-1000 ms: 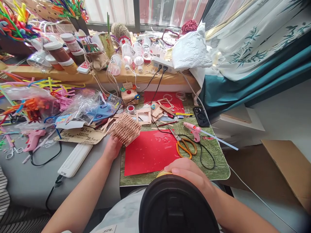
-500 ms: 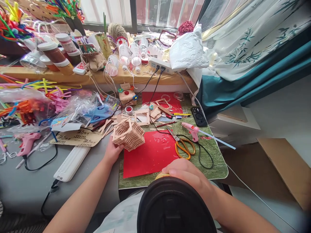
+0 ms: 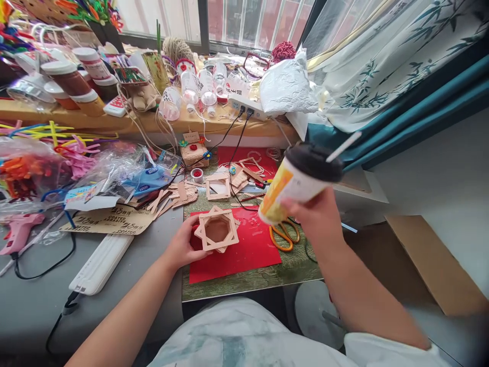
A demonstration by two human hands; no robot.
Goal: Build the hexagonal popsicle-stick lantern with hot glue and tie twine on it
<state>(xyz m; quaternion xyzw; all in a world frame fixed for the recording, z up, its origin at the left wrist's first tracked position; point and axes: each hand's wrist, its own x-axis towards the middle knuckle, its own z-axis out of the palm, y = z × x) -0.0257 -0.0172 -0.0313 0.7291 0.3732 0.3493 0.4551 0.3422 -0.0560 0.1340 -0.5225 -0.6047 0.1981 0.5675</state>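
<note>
My left hand (image 3: 188, 243) grips the side of a holder (image 3: 218, 229) built of stacked wooden stick frames, its opening turned up toward me, over a red sheet (image 3: 248, 255). My right hand (image 3: 315, 216) is wrapped round a paper cup (image 3: 292, 186) with a black lid and a straw, raised and tilted above the right side of the mat. Orange-handled scissors (image 3: 283, 238) lie just below the cup, their blades hidden. Beyond the holder, a square stick frame (image 3: 218, 187) and loose sticks (image 3: 179, 193) lie on the mat.
At the left are a pink glue gun (image 3: 23, 229), a white power strip (image 3: 102, 265) and sandpaper sheets (image 3: 114, 219). A small wooden box (image 3: 194, 154) stands at the mat's back. Bottles and jars (image 3: 64, 79) crowd the sill. An open cardboard box (image 3: 431, 255) is at the right.
The cup has moved from close below my face to out over the mat's right side. The stick holder has shifted down and turned so its opening faces me.
</note>
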